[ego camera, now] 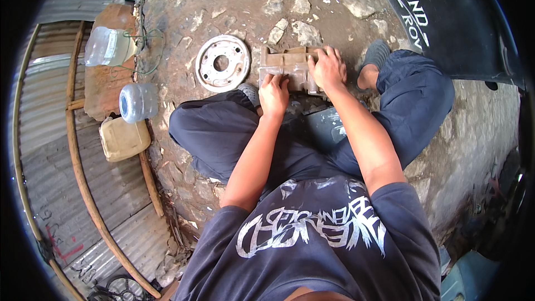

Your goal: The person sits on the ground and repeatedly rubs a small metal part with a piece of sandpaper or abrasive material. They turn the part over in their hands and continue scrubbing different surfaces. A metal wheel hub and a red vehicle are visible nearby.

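A brown, box-shaped casing (pixel 292 63) with raised ribs lies on the stony ground between my feet. My left hand (pixel 273 95) has its bent fingers on the near left edge of the casing. Over its right end lies my right hand (pixel 328 70), the fingers curling across the top. The palm sides of both hands are hidden. Just left of the casing, a round white metal disc (pixel 204 67) with a large centre hole and smaller holes lies on the ground.
A corrugated metal wall (pixel 54 142) with wooden poles runs along the left. Beside it are a clear plastic jug (pixel 104 46), a clear bottle (pixel 138 103) and a yellowish jerrycan (pixel 125 139). A black panel (pixel 459 21) with white lettering stands at the right. Stones (pixel 306 32) stick out ahead.
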Demonstrator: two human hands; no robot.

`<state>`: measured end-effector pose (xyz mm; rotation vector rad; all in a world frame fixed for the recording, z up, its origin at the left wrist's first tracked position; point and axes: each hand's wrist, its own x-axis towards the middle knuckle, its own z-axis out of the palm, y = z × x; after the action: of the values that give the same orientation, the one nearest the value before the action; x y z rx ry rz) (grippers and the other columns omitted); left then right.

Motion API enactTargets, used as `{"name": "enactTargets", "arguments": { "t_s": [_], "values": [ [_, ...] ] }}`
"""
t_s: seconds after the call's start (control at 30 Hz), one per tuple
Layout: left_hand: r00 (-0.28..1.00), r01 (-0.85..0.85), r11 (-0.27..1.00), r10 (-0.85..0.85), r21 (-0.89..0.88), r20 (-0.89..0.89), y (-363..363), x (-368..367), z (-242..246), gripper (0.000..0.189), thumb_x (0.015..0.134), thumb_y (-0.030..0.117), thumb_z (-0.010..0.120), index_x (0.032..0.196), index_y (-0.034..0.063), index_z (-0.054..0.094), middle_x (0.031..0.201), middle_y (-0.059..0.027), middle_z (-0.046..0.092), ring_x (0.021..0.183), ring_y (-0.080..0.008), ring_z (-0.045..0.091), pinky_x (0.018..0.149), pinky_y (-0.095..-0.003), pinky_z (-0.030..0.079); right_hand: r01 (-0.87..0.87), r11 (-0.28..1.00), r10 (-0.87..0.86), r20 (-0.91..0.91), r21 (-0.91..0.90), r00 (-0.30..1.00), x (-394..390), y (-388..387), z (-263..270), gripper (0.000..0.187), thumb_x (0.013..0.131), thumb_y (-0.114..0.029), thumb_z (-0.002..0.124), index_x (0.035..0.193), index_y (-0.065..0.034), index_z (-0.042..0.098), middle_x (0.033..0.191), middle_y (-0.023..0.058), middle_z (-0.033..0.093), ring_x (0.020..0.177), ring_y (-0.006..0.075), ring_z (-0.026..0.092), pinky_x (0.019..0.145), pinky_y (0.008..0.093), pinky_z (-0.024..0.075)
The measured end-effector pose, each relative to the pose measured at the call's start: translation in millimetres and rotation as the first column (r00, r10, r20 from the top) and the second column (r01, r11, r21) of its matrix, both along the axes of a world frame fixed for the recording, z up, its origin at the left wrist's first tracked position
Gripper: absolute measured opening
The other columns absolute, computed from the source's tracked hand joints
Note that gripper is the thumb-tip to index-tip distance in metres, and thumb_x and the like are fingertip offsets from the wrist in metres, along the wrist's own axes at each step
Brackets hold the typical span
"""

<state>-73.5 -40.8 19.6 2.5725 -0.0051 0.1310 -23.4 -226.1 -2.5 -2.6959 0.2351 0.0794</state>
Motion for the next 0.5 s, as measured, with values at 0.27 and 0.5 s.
{"name": "enactTargets", "arguments": {
  "t_s": [0.27, 0.5],
  "values": [
    [0.996, -0.09, 0.996, 0.091, 0.028, -0.011, -8.1, -0.2, -0.5, 0.026, 0.087, 0.02, 0.083, 0.103, -0.0002, 0.078, 0.095, -0.0232, 0.072, 0.088, -0.0445, 0.072, 0.083, -0.0506, 0.057, -0.014, 1.0, 0.015, -0.067, 0.011, 0.998, -0.1, -0.5, 4.3, 0.044, 0.1, -0.044, 0.063, 0.13, -0.0118, 0.072, 0.148, 0.0118, 0.059, 0.139, 0.0316, 0.052, 0.111, 0.0487, 0.0498],
    [0.997, -0.022, 1.0, 0.021, -0.014, -0.071, -8.3, -17.6, -6.9, 0.019, 0.09, 0.019, 0.08, 0.097, 0.0018, 0.077, 0.093, -0.0223, 0.071, 0.088, -0.0428, 0.072, 0.082, -0.0503, 0.059, 0.015, 1.0, -0.015, -0.029, -0.002, 0.999, -0.4, -1.6, -3.1, 0.044, 0.1, -0.044, 0.064, 0.129, -0.0118, 0.073, 0.146, 0.0114, 0.06, 0.139, 0.0314, 0.052, 0.112, 0.0493, 0.0496]
  ]
}}
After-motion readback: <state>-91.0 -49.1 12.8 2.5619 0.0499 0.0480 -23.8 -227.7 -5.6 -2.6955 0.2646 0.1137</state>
